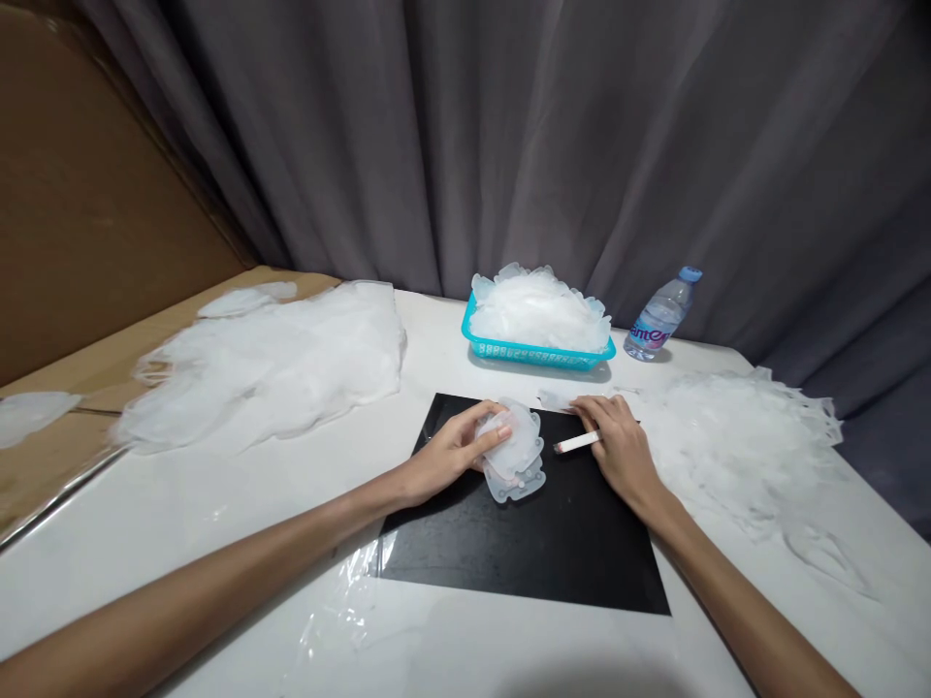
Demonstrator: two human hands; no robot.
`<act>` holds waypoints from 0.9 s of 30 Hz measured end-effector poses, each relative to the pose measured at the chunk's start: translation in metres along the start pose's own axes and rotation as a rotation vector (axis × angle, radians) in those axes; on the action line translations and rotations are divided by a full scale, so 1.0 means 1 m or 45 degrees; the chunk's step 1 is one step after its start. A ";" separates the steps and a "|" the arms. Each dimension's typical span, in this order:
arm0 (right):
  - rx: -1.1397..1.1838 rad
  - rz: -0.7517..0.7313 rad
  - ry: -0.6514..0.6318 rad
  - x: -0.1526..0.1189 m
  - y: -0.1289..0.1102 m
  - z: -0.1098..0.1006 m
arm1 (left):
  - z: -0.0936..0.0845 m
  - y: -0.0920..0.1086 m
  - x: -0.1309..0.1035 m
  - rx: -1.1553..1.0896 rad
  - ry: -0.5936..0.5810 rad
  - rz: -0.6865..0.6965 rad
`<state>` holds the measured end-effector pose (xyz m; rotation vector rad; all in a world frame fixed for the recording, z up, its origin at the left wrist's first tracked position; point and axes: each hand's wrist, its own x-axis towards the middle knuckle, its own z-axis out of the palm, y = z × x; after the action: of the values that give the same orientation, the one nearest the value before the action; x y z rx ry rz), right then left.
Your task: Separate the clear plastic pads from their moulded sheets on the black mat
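Above a flat black sheet, my left hand grips a few translucent, frosted plastic pieces with wavy edges, the thumb lying on top. My right hand is closed around a slim white stick-like tool that juts out to the left and has a dark tip; its exact kind I cannot make out. Beyond that hand's fingertips, at the sheet's far edge, lies a small whitish scrap. Whether the fingers touch the scrap is unclear.
A turquoise basket heaped with similar pieces stands at the back, beside a water bottle. Whitish translucent sheets are piled on the left. Tangled clear scraps spread on the right. Cardboard and a grey curtain border the table.
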<state>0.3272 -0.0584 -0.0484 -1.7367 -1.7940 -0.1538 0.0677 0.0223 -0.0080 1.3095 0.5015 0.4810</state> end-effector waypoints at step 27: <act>1.223 0.515 -0.054 0.000 -0.076 -0.025 | -0.003 -0.002 0.004 -0.238 -0.105 -0.088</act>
<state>0.2647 -0.0800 -0.0030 -1.3130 -1.1632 0.7875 0.0688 0.0267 -0.0113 1.1240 0.4214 0.4044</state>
